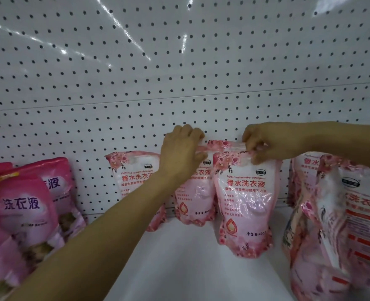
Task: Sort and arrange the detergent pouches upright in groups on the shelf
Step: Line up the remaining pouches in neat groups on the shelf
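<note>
On the white shelf [190, 268], backed by a pegboard wall [179, 61], the right hand [264, 142] pinches the top edge of a pale floral detergent pouch [244, 203], which stands upright near the middle. The left hand [181, 153] curls its fingers over the top of a second floral pouch [192, 198] standing just behind and to the left, touching the first. A third floral pouch [131, 177] leans against the pegboard, partly hidden by the left forearm. At the left stand 3 darker pink pouches [23, 209] (their lower halves blur together). More floral pouches [336, 224] crowd the right edge, 1 of them turned to show its back label.
</note>
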### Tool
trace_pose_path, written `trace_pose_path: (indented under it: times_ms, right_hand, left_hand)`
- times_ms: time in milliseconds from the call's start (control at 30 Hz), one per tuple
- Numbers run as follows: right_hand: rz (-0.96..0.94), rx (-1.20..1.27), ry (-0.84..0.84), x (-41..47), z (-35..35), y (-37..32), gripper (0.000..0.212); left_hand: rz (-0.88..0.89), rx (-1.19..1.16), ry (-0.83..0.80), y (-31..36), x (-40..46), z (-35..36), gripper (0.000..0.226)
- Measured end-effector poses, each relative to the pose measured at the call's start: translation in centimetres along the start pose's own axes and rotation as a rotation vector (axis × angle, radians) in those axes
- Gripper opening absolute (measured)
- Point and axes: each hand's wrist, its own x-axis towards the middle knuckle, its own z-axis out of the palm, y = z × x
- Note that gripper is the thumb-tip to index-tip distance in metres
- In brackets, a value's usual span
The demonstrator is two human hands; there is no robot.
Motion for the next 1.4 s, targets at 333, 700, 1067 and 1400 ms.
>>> trace_pose_path:
  times_ms: [333,700,1067,1400]
  right_hand:
    - [0.031,0.120,0.010,-2.5,-0.3,-1.6,0.011]
    - [0.179,0.131,-0.355,-11.6,-4.2,-2.5,0.048]
    - [-0.096,0.215,-0.006,-7.0,-0.4,-7.4,0.029]
    - [0.234,0.794,0.683,-7.8,6.2,-10.6,0.040]
  left_hand:
    - [-0.348,-0.978,-0.127,5.3,-6.3,-0.7,0.058]
    - [-0.548,-1.202,-0.028,4.4,-7.5,-2.1,0.021]
    - [-0.680,-1.140,0.181,-3.2,-12.1,-6.2,0.012]
    - [-0.857,-1.199,-0.119,-4.0,-17.0,-5.0,0.059]
